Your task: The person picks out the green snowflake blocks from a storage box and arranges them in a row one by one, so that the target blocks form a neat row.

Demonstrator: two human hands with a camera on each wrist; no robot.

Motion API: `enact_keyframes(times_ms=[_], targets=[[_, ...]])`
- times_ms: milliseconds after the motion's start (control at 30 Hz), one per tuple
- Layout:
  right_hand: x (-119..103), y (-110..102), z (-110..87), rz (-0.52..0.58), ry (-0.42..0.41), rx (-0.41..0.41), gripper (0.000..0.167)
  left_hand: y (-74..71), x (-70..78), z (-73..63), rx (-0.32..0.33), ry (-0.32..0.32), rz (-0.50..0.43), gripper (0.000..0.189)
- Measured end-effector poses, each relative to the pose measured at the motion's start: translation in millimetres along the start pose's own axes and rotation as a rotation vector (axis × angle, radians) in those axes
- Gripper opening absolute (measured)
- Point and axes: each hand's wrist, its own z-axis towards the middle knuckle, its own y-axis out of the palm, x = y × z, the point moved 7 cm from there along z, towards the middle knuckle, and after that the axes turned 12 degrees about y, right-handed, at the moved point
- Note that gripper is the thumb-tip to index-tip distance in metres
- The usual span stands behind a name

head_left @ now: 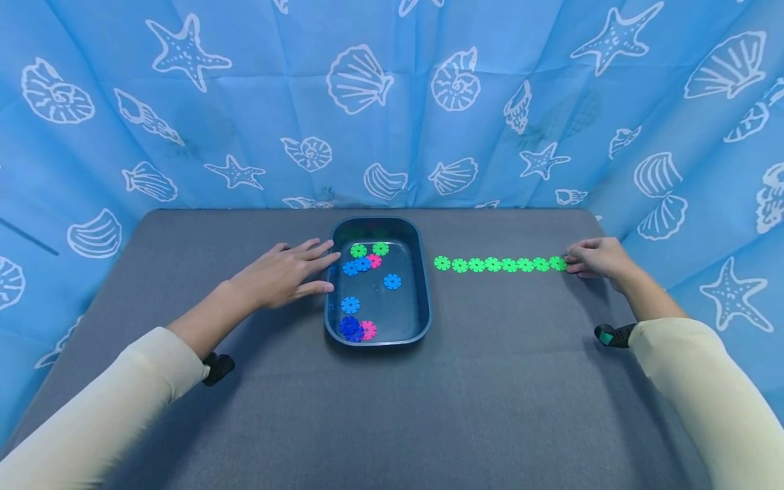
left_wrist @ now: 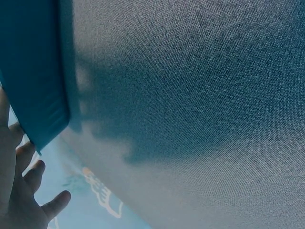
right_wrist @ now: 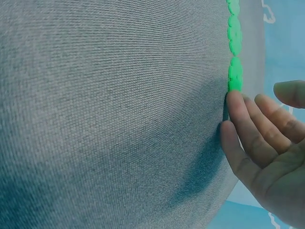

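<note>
My left hand (head_left: 297, 272) rests on the left rim of a dark blue tray (head_left: 378, 344), fingers spread and mostly straight. In the tray lie several notched plastic discs: green ones (head_left: 380, 249), light blue ones (head_left: 393, 282), dark blue ones (head_left: 350, 325) and pink ones (head_left: 368, 331). A straight row of several green discs (head_left: 493, 264) runs along the table to the right of the tray. At the row's right end my right hand (head_left: 593, 257) touches the last green disc (right_wrist: 235, 76) with its fingertips. In the right wrist view the thumb stands apart from that disc.
A grey cloth-covered table (head_left: 429, 408) bears the tray and the row. Behind it hangs a blue curtain (head_left: 392, 122) with white shells and starfish. Black straps (head_left: 218, 369) show at both wrists.
</note>
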Motion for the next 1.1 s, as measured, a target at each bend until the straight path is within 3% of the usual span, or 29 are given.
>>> enact_keyframes(times_ms=[333, 500, 800, 1100], targets=[[1, -2, -2.6, 0.008, 0.013, -0.002, 0.055, -0.5, 1.1, 0.9, 0.004, 0.011, 0.008, 0.072], [-15, -8, -7.1, -0.033, 0.008, 0.020, 0.057, -0.5, 0.1, 0.5, 0.005, 0.008, 0.019, 0.071], [-84, 13, -18.1, 0.021, -0.074, -0.082, 0.059, 0.5, -1.0, -0.8, 0.011, 0.002, 0.014, 0.073], [-173, 82, -36.4, 0.032, -0.194, -0.248, 0.050, 3.6, -3.5, 0.4, 0.016, 0.008, 0.018, 0.073]])
